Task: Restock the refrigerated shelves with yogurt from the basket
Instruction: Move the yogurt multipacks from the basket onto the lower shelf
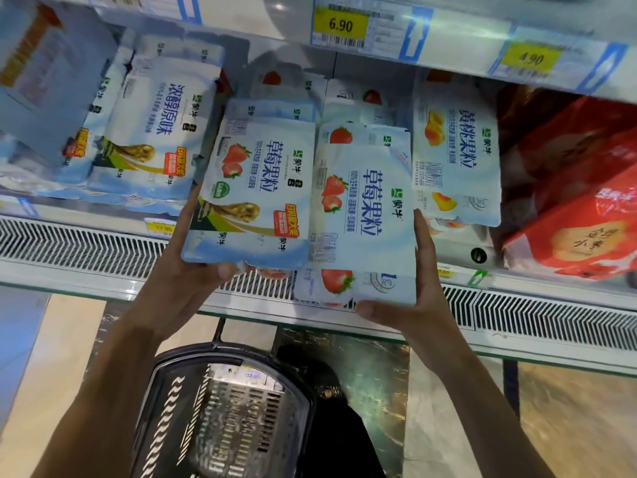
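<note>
Two light-blue strawberry yogurt multipacks lie side by side at the front of the refrigerated shelf (103, 250). My left hand (182, 270) grips the left strawberry pack (255, 188) from its near left corner, thumb under the front edge. My right hand (410, 291) holds the right strawberry pack (365, 208) along its right side and near edge; this pack sticks out over the vent grille. Below, on the floor, stands the black basket (165, 426), with one small pale item visible at its far end.
Plain yogurt packs (155, 132) sit to the left, yellow-peach packs (455, 150) to the right, red packages (579, 208) further right. More strawberry packs lie behind. A shelf edge with yellow price tags (339, 25) hangs overhead. A dark shoe (324, 391) is beside the basket.
</note>
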